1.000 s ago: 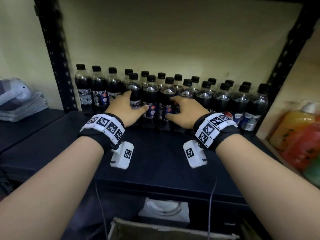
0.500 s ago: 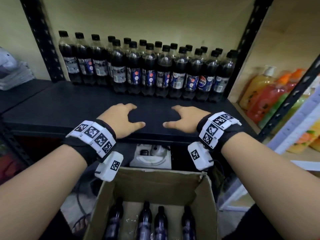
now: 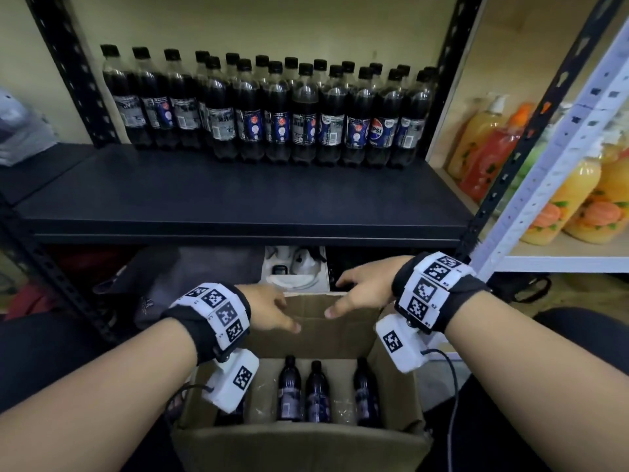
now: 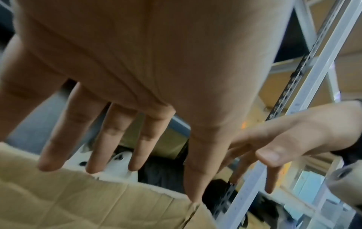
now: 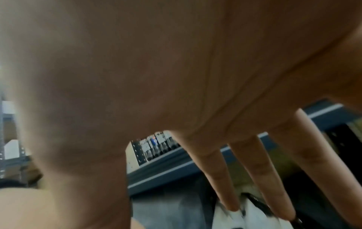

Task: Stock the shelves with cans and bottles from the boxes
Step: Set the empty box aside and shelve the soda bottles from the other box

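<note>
Several dark cola bottles (image 3: 303, 117) stand in two rows at the back of the black shelf (image 3: 238, 202). Below it, an open cardboard box (image 3: 306, 441) holds a few more cola bottles (image 3: 318, 393) upright. My left hand (image 3: 269, 310) and right hand (image 3: 360, 291) hover side by side over the box's far flap (image 3: 323, 308), both empty with fingers spread straight. The left wrist view shows the left hand's fingers (image 4: 117, 139) stretched above the cardboard flap (image 4: 78, 201). The right wrist view shows the right hand's straight fingers (image 5: 260, 175) in front of the shelf edge (image 5: 166, 170).
A white shelf unit (image 3: 561, 165) to the right carries orange and red soap bottles (image 3: 578, 206). A white moulded tray (image 3: 296, 267) and dark fabric (image 3: 190, 267) lie under the black shelf. Black uprights (image 3: 68, 80) frame the shelf on both sides.
Both hands have let go of the shelved bottles, drawn back off the shelf and dropped down over the open box. The view has tilted down, revealing the box.
</note>
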A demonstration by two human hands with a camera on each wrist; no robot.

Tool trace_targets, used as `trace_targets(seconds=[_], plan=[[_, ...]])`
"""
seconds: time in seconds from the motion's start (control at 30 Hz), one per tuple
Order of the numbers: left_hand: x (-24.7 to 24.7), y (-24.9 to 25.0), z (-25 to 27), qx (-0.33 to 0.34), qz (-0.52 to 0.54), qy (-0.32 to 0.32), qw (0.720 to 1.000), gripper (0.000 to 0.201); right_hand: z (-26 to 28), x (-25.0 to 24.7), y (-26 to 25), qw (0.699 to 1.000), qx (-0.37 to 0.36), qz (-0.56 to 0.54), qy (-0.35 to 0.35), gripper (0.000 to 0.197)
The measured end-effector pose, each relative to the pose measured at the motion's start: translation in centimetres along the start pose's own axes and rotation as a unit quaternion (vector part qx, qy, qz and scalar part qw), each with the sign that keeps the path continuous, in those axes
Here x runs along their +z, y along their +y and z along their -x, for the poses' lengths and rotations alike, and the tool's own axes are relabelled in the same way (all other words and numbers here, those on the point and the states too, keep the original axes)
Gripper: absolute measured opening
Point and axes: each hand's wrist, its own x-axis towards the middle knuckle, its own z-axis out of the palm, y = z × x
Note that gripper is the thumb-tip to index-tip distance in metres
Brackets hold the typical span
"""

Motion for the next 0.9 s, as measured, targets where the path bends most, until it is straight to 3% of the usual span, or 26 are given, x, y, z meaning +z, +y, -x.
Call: trace_targets(seconds=[0.27,0.53,0.83,0.9], plan=[[4.9,-0.6,-4.0,-0.066,-0.005,-0.024,0.997,0.076,-6.1,6.9,0.8,0.995,0.023,0.041,-0.086,0.094],[8.6,-4.0,-9.0,-0.139,0.007,-0.028,0.990,0.092,-12.7,12.4,2.9,0.996,0.054,-0.023,-0.069,0.096],[11.6,-6.4,-12.9,-0.173,-0.034,-0.077,0.981,0.081,-19.0,16.8,3.7,0.995,0.039,-0.049,-0.075,0.119],[11.8,-6.7,-13.7,-0.177,-0.037,-0.081,0.980,0.082,-20.0,17.8,3.5,0.994,0.044,-0.065,-0.078,0.110]])
